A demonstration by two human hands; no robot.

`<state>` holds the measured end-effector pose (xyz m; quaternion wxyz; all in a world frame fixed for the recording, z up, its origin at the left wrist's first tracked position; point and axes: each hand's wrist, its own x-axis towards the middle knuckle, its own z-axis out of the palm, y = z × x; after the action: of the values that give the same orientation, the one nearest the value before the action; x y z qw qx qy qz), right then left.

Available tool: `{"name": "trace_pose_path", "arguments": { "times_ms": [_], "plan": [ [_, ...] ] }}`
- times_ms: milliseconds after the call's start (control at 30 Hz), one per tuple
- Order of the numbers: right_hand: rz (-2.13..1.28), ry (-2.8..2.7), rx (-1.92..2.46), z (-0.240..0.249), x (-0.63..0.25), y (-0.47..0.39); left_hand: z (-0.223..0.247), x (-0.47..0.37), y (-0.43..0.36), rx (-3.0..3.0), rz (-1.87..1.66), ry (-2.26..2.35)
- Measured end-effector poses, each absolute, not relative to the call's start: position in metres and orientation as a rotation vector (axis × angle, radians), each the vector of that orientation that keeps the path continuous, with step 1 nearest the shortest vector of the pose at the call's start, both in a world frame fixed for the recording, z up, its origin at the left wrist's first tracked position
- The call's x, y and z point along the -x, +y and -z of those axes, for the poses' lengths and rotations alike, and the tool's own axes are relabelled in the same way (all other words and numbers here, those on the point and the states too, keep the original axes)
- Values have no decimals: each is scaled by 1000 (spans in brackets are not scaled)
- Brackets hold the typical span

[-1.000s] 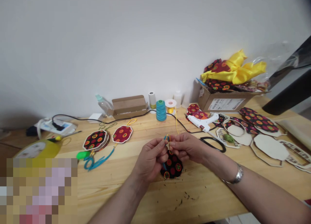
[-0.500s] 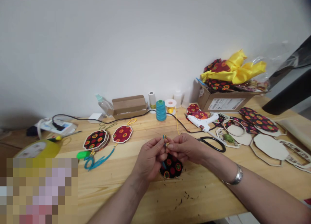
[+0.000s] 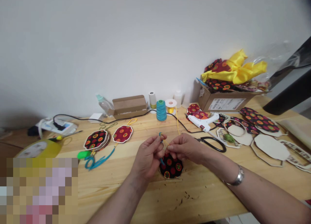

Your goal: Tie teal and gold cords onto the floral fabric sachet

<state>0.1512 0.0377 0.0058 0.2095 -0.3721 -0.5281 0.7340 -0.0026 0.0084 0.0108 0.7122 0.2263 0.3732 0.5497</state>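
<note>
1. Stack of flowered pieces (image 3: pixel 95 139) lies on the wooden table (image 3: pixel 116 191), and the red piece (image 3: pixel 122 134) lies near its right side.
2. Left hand (image 3: pixel 150 155) has its fingers narrow, holding the blue cord (image 3: pixel 160 135).
3. Dark flowered disc (image 3: pixel 173 167) is on the table, partly covered by the hands.
4. Right hand (image 3: pixel 185 148) pinches the yellow cord (image 3: pixel 166 143) between thumb and finger.
5. White glue gun (image 3: pixel 202 122) rests behind the black-handled scissors (image 3: pixel 214 144), which lie near the right forearm.

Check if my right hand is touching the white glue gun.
Apart. The head view shows a strip of bare tabletop between the right hand and the glue gun, which lies beyond it.
</note>
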Motion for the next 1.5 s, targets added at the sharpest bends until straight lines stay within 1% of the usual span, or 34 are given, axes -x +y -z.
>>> {"name": "trace_pose_path", "arguments": {
  "times_ms": [733, 1267, 1333, 1400, 1500],
  "plan": [
    [-2002, -1532, 1118, -8, -150, 36, -10, 4, 9, -447, -1248, 801],
    [-1976, -1660, 1145, -1, -154, 38, -10, 4, 10, -437, -1281, 818],
    [-1903, -1739, 1094, -1, -154, 39, -10, 4, 10, -432, -1283, 817],
    [-1760, -1788, 1047, -1, -153, 41, -10, 4, 11, -432, -1281, 813],
    [-1622, -1696, 1058, 0, -150, 41, -10, 4, 10, -438, -1280, 811]
  ]
}}
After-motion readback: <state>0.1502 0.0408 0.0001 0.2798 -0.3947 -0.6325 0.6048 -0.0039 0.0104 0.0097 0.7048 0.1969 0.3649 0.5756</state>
